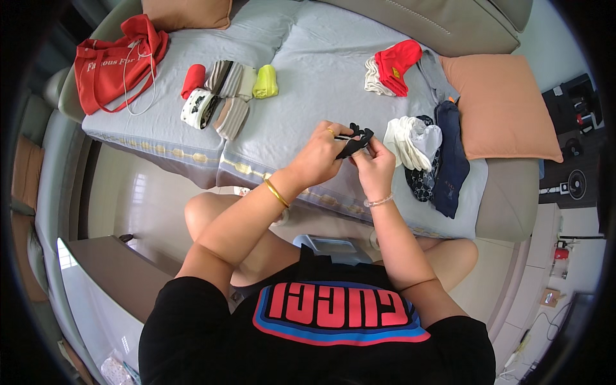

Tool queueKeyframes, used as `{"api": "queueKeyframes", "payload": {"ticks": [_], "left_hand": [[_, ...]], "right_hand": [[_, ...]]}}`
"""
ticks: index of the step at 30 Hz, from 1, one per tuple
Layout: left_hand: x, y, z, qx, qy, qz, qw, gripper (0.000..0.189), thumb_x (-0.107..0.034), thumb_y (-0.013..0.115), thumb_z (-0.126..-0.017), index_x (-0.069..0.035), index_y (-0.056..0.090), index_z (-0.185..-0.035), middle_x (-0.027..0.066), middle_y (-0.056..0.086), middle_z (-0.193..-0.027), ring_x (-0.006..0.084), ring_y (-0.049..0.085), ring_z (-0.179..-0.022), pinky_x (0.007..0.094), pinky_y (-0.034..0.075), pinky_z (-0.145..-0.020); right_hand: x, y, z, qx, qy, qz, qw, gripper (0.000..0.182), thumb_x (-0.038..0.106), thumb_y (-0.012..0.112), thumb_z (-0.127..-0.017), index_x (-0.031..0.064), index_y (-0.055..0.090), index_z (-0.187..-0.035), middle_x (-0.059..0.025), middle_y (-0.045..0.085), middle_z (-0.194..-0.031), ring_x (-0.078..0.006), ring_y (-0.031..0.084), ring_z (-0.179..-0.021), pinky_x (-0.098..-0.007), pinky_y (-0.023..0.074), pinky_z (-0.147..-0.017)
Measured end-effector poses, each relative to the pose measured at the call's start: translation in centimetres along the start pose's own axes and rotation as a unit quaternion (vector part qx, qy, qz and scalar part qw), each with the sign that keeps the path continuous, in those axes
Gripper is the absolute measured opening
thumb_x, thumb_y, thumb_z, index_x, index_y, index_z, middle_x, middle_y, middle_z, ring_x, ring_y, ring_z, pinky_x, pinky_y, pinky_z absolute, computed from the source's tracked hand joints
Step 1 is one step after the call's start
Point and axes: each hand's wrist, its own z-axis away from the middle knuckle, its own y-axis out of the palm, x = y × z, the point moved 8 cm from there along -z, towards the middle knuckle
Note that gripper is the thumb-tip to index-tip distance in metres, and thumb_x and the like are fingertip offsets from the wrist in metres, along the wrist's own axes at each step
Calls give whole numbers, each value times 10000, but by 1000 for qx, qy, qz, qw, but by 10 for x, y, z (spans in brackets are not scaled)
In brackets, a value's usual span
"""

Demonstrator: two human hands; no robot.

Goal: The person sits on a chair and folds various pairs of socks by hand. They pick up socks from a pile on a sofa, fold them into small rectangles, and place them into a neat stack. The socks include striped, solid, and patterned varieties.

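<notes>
Both my hands grip a small bunched black fabric item, its full shape hidden by the fingers; it looks like a sock. My left hand, with a gold ring, pinches one end. At the other end are the fingers of my right hand. Just right of that hand lie loose white socks, over a dark patterned cloth and beside a navy garment. Further back, red socks overlap cream ones. Rolled striped socks, a yellow-green roll and a red roll sit left.
A sofa seat under a grey-blue cover spreads before me. An orange cushion stands right; a red tote bag bearing writing lies far left. Below my arms is a blue-grey plastic object. A glossy table stands lower left.
</notes>
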Motion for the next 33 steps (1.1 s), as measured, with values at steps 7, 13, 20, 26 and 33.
{"api": "queueKeyframes", "payload": {"ticks": [7,13,20,26,33], "left_hand": [[-15,-3,0,-12,49,59,997,324,94,567,-610,16,639,-917,167,584,-1022,330,520,-905,386,441,-799],[-24,-4,2,-62,87,60,992,273,113,552,-626,41,611,-883,163,534,-1054,331,517,-913,397,446,-808],[-24,-16,3,-133,61,81,986,373,109,615,-584,1,514,-927,180,465,-1113,314,536,-985,372,473,-837],[-21,-30,3,-181,28,68,981,420,86,662,-553,-45,459,-897,137,530,-1030,292,559,-953,345,494,-766],[0,-20,1,-85,-1,108,991,328,91,619,-595,-36,489,-868,128,513,-997,316,527,-934,379,471,-764]], "right_hand": [[-16,4,8,8,219,-205,954,173,79,614,-819,-35,622,-949,-79,633,-840,-144,630,-684,-267,550,-601],[-20,11,12,73,254,-336,904,228,74,538,-838,27,548,-1060,-72,611,-925,-177,620,-798,-320,548,-674],[-12,11,7,59,197,-376,903,246,41,497,-846,62,490,-1091,-94,577,-1041,-205,614,-874,-381,552,-732],[11,13,8,56,136,-350,925,448,-27,516,-829,62,396,-1252,-85,548,-1071,-193,596,-916,-378,548,-769],[0,9,-9,162,3,-210,964,403,-47,609,-774,44,490,-1148,-47,500,-1133,-140,528,-985,-278,470,-846]]}}
